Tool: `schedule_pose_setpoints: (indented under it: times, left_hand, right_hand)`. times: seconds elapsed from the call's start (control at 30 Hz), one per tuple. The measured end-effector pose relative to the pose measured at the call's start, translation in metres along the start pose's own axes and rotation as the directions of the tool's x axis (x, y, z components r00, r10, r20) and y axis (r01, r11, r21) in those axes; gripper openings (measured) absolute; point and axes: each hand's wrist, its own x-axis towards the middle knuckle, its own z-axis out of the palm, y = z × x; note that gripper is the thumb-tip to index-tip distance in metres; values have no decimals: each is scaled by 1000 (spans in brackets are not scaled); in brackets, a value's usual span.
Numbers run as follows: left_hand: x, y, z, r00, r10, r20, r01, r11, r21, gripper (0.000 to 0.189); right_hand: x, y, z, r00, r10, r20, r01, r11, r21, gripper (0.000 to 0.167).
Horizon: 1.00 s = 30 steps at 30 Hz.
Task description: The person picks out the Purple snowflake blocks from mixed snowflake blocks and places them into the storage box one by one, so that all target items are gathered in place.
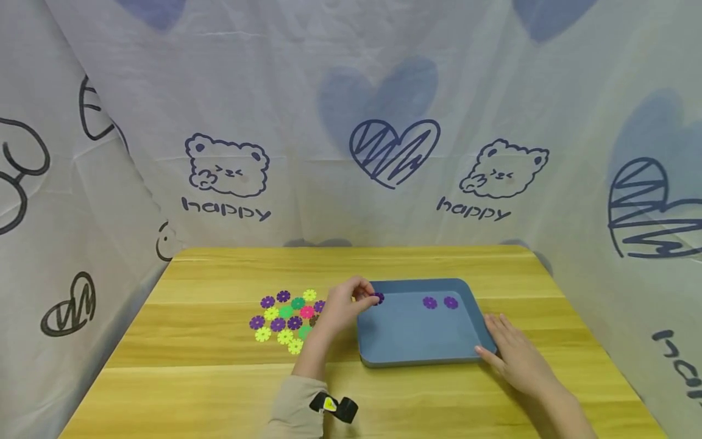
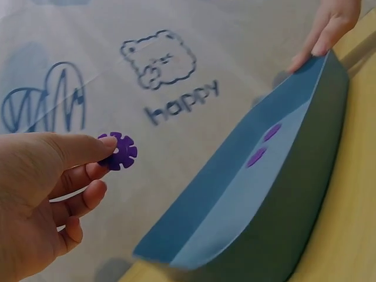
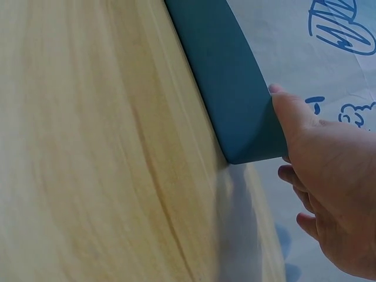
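Between thumb and fingers, my left hand pinches a purple notched plastic disc. In the head view this hand is over the left rim of a blue-grey rectangular tray, with the disc near the tray's back left corner. Two more purple discs lie apart from it on the tray floor, toward the back right. My right hand rests against the tray's front right corner. Its thumb touches the rim, while the other fingers extend loosely along the outer right side.
Left of the tray, several loose notched discs in purple, yellow, green and pink lie on the wooden table; my left forearm covers part of this group. Behind the table hangs a pale printed cloth, with more cloth at both sides.
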Motion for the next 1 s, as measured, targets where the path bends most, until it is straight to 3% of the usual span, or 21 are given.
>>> schedule_pose_setpoints:
  times: [0.3,0.5,0.7,0.87,1.0]
  left_hand:
    - [23,6,41,1000,5,3,-5,999,-46,12]
    - [37,10,67,996,-70,-49,62,987,-146,14]
    - [54,-7,95,977,-173,-124,145,968,-207,14]
    - [57,-21,110,960,-240,-142,215,961,-172,12]
    - [58,-26,117,958,-232,-166,223,972,-75,11]
  right_hand:
    - [1,1,-1,1000,11,21,-11,1000,-11,79]
    - [1,1,-1,1000,13,21,-13,1000,-7,79]
    - [1,1,-2,1000,3,-13,-3,1000,-9,77]
    - [1,0,1,999,-10,-32,9,1000,-18,76]
    - [1,0,0,1000,10,-18,-10,1000,-1,77]
